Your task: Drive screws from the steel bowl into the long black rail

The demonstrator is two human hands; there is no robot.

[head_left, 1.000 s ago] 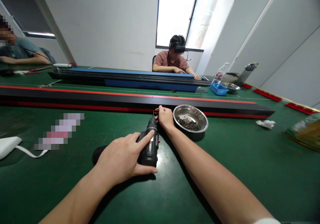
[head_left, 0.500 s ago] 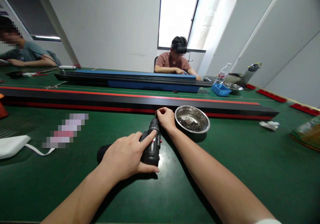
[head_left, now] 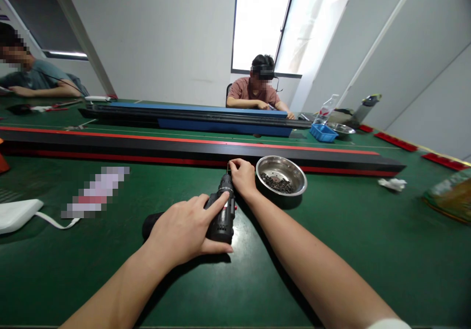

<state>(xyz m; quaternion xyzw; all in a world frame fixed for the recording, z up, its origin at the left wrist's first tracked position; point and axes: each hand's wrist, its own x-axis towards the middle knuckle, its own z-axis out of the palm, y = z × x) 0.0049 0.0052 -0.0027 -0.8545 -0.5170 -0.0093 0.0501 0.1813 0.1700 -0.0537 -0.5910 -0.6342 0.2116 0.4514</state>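
Note:
My left hand [head_left: 184, 223] is wrapped round a black cordless drill [head_left: 222, 221] that lies on its side, bit pointing away from me toward the long bar. At the bit's tip my right hand [head_left: 243, 176] is closed in a pinch; whatever is between the fingertips is too small to make out. Just beyond those fingertips runs a long black bar with red stripes [head_left: 176, 151]. To the right of my right hand stands a round metal bowl [head_left: 302, 188], holding many small dark screws [head_left: 276, 184].
A crumpled white tissue [head_left: 392, 185] and a plastic bag [head_left: 451, 196] lie at the right. On the left are a white box with a cable [head_left: 20, 215] and a blurred-out flat item [head_left: 97, 191]. Blue and black bars [head_left: 221, 118] lie farther back, before a seated person [head_left: 253, 91].
The view has shifted very slightly. My left hand still grips the drill, and my right hand stays pinched at the bit's tip.

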